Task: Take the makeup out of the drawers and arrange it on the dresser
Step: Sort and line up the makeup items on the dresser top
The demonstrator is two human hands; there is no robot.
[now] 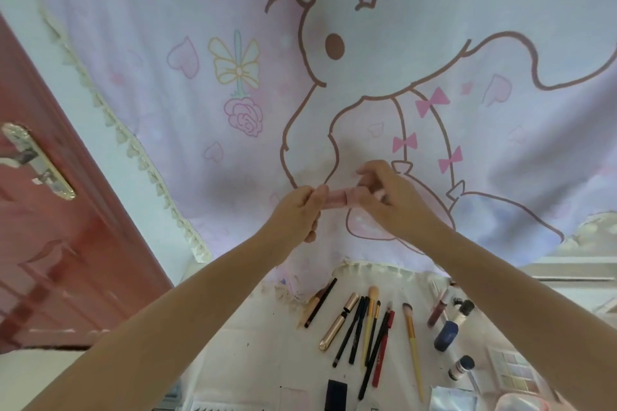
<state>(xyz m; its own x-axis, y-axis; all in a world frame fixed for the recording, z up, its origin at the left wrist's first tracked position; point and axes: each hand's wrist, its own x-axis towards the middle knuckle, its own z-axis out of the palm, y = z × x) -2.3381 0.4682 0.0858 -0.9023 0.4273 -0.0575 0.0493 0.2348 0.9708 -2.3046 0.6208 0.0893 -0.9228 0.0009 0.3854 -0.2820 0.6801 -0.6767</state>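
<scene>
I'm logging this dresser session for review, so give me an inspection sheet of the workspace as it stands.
Surface: white dresser top, faintly marked, holds the makeup.
Job's things: pink tube held up in both hands; gold tube, pencils, yellow-handled brush, lip gloss, eyeshadow palette lie on the top.
Clutter: blue bottle, small dark-capped bottle.
Grippers: left hand pinches one end of the tube; right hand grips the other.
Cables: nothing seen.
Surroundings: cartoon-print cloth hanging behind; red door at left.
</scene>
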